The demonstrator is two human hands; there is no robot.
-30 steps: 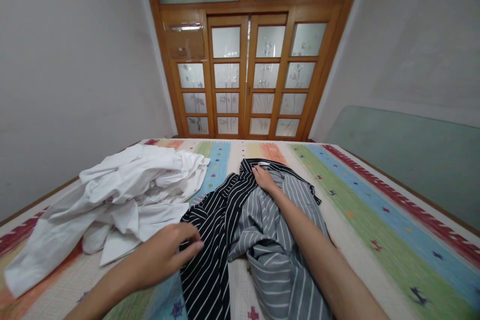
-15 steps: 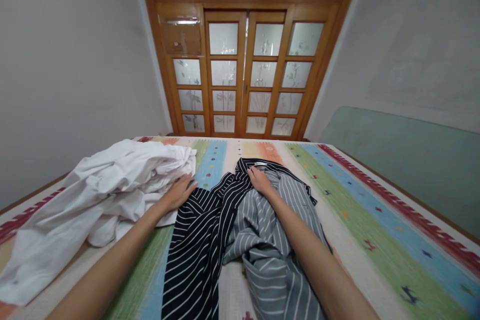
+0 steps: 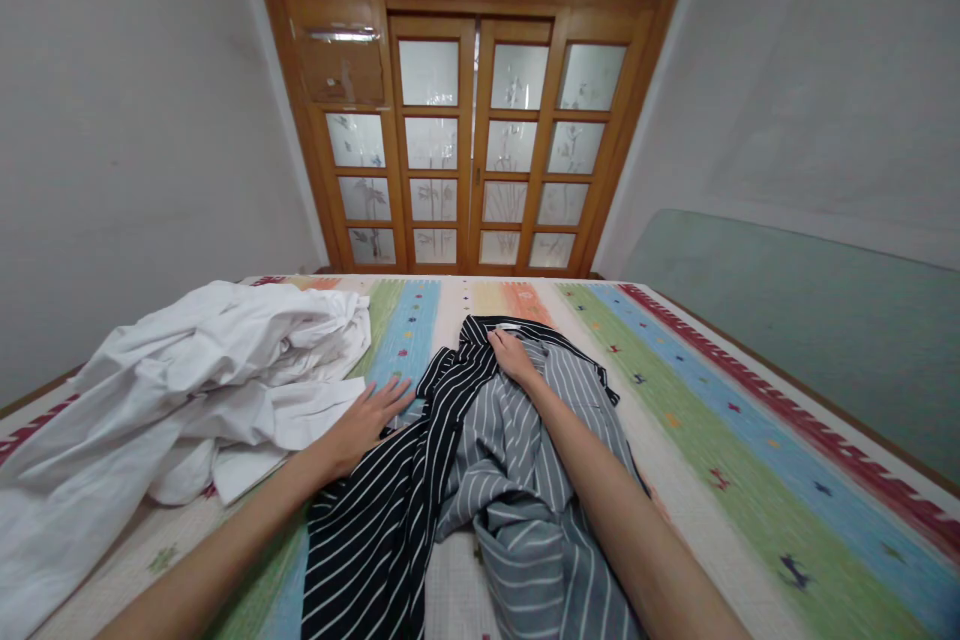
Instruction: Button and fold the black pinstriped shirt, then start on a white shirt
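A black shirt with white stripes [image 3: 375, 520] lies spread before me. Its grey striped inner side [image 3: 525, 460] shows on the right, crumpled toward the bottom of the view. Near the collar, my right hand [image 3: 512, 356] has its fingers closed on the fabric. My left hand [image 3: 367, 427] lies with fingers stretched and spread over the shirt's left edge, partly hiding it. Just left of that hand is a heap of white cloth [image 3: 202, 350], rumpled, with one flap close to my wrist.
A bed-like surface with a colourful striped cover [image 3: 690, 430] bears the clothes. Beyond its far edge stand wooden doors with glass panes [image 3: 471, 140]. A pale green headboard-like panel [image 3: 787, 310] runs along the right, and walls rise on both sides.
My left hand has moved right and a little nearer, from beside the white cloth onto the shirt, with its fingers more spread. My right hand stays at the collar. The view has shifted slightly.
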